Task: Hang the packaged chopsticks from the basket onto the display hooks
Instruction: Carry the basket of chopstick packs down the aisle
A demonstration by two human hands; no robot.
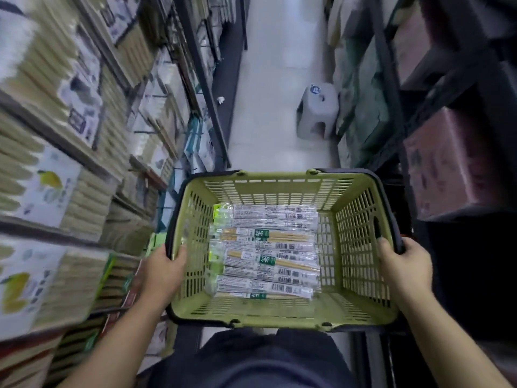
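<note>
Left hand [163, 273] and right hand [402, 267] grip opposite side rims of the green shopping basket [279, 189], fingers curled over, likely keeping it level. Packaged chopsticks [265, 253] lie flat on its floor, untouched; blurred display hooks [144, 132] stand far left.

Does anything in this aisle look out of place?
A small crumpled white scrap lies at the foot of the left shelving, like litter. A grey step stool stands upright across the aisle.

A pale glossy floor [275, 79] runs between dark stocked shelves [207, 91], a grey stool [317, 110] beside the right-hand ones.
</note>
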